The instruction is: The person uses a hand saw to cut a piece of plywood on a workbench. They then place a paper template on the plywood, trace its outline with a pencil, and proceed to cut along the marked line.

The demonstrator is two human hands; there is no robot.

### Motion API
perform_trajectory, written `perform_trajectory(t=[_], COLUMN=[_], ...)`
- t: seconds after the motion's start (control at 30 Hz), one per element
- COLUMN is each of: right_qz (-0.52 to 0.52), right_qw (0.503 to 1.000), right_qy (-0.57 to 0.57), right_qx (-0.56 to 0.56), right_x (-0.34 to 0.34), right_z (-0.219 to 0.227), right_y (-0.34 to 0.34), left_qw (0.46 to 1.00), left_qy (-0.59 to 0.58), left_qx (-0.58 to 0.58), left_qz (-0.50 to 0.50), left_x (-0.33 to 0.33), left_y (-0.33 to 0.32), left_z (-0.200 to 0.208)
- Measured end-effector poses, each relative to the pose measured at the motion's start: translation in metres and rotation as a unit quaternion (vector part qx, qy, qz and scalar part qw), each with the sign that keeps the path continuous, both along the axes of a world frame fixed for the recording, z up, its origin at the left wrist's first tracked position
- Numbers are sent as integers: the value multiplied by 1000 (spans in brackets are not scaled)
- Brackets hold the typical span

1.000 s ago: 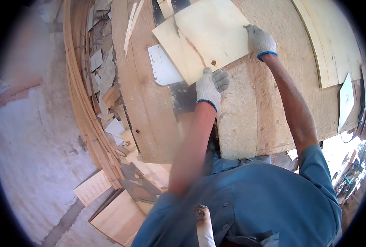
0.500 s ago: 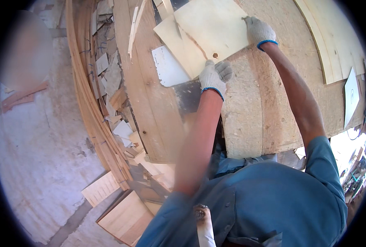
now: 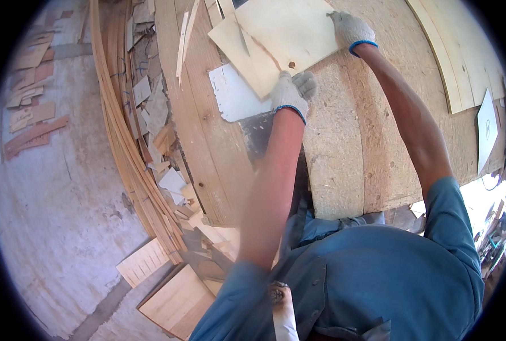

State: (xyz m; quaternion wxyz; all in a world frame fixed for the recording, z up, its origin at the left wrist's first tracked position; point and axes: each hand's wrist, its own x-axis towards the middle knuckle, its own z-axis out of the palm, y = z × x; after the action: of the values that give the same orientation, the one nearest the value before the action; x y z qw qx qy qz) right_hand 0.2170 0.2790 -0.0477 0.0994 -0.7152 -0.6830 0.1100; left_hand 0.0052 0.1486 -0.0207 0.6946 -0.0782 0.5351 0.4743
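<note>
A pale thin plywood sheet (image 3: 298, 35) with a dark knot and a brown streak lies over the wooden workbench (image 3: 338, 165). My left hand (image 3: 291, 94), in a light knitted glove with a blue cuff, is closed at the sheet's near edge, its thumb beside the knot. My right hand (image 3: 353, 29), gloved alike, grips the sheet's right corner. Another pale strip of wood shows under the sheet's left side. A white board (image 3: 236, 94) with a chipped edge lies partly beneath it. The undersides of both hands are hidden.
Thin wood slivers (image 3: 186, 40) lie on the bench's left part. Larger plywood panels (image 3: 457, 57) and an upright white card (image 3: 486, 132) are at the right. Long wood strips (image 3: 130, 165) and offcuts fill the left side, with scraps (image 3: 34, 108) on the floor beyond.
Both hands and the plywood sheet have shifted slightly away and to the left. A blurred round shape at the far left is gone, and floor scraps show there.
</note>
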Motion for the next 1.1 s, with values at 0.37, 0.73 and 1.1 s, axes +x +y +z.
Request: perform_trajectory(t=[0.37, 0.73, 1.1], right_qz=[58, 62, 69], right_qw=[997, 997, 996], right_qy=[-32, -32, -36], right_qx=[50, 43, 40], right_x=[6, 4, 5], right_z=[-11, -9, -10], right_y=[27, 53, 68], left_qw=[999, 999, 1000], left_qy=[-1, -38, 5], left_qx=[30, 0, 22], left_qz=[-14, 18, 1], left_x=[-1, -1, 2], left_y=[23, 52, 62], left_z=[-3, -6, 1])
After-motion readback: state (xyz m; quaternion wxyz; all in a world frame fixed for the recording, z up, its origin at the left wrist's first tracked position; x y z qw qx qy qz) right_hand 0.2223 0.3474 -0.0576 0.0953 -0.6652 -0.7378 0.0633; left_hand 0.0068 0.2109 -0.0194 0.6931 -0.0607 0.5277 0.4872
